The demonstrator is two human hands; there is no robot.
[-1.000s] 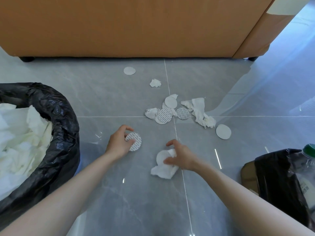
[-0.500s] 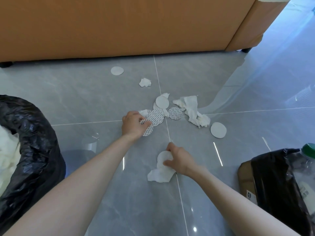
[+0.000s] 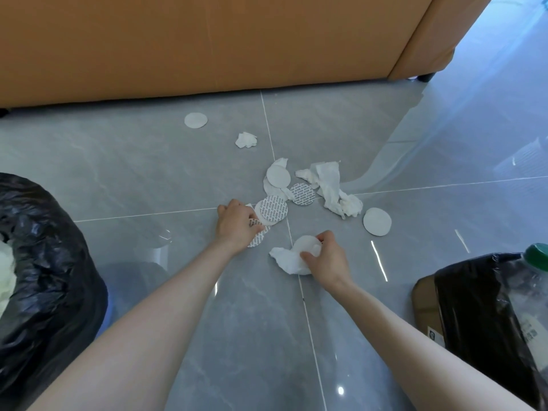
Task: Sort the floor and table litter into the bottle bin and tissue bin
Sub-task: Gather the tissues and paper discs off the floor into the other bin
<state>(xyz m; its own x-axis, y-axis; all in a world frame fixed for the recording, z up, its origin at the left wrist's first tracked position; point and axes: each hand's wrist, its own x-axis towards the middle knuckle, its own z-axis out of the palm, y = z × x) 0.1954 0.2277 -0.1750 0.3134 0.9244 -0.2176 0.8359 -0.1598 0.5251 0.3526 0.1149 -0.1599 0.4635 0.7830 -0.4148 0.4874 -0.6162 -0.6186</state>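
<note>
Both hands work low over the grey tiled floor (image 3: 124, 179). The left hand (image 3: 237, 225) has its fingers closed on a printed round seal disc (image 3: 257, 237), which lies against the floor under the palm, and it touches the edge of a second printed disc (image 3: 272, 209) just beyond. The right hand (image 3: 326, 258) is clamped on a crumpled white tissue (image 3: 286, 258), pinching it together with a plain white disc (image 3: 305, 244) on top; the tissue's loose end rests on the tile.

Just past the hands lies the rest of the litter: a third printed disc (image 3: 302, 193), a plain disc (image 3: 278, 175) sitting on a scrap of tissue, a long twisted tissue (image 3: 333, 188) beside them, and another plain disc (image 3: 377, 221) to the right. Farther off, near the sofa, are a small tissue wad (image 3: 246, 140) and one more plain disc (image 3: 195, 120).

At the left edge stands a bin with a black liner (image 3: 50, 280) holding white tissues. At the right edge a second black-lined bin (image 3: 474, 307) holds a clear plastic bottle with a green cap (image 3: 537, 253). An orange-brown sofa (image 3: 207, 43) fills the top of the view.
</note>
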